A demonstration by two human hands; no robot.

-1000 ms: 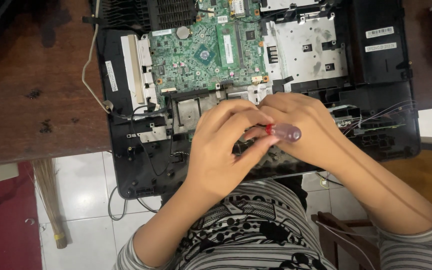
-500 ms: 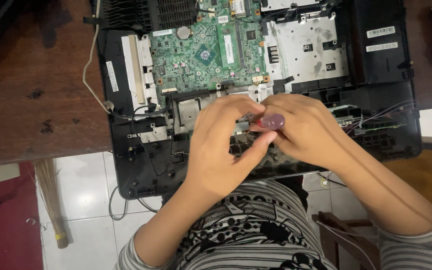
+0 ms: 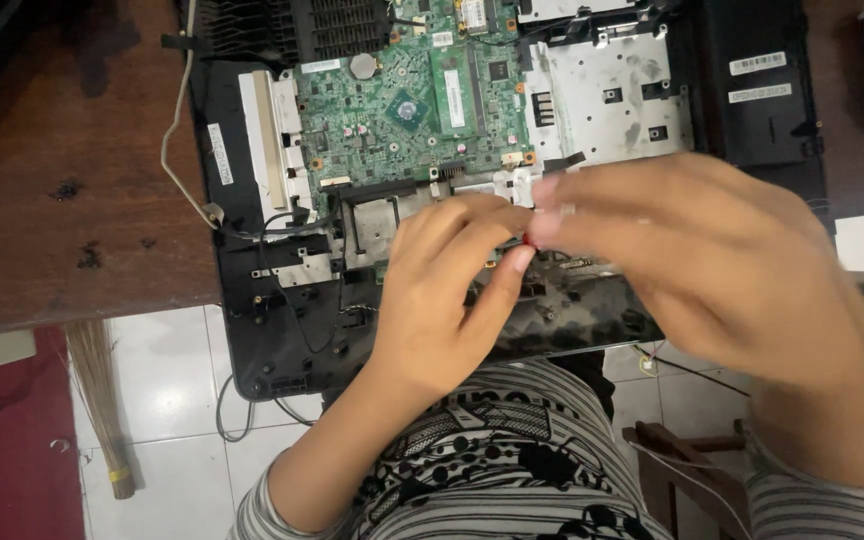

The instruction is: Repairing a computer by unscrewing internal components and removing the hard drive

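Green circuit board (image 3: 407, 105) lies in the open laptop chassis (image 3: 272, 340) — left hand (image 3: 442, 290) and blurred right hand (image 3: 692, 250) pinch a small red-tipped tool (image 3: 529, 240) between their fingertips.

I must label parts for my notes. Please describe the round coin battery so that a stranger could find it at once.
Find the opened laptop chassis on the brown wooden table, then its green circuit board. The coin battery sits near the board's top left corner, below the black vent fins; it is the only round silver disc there.
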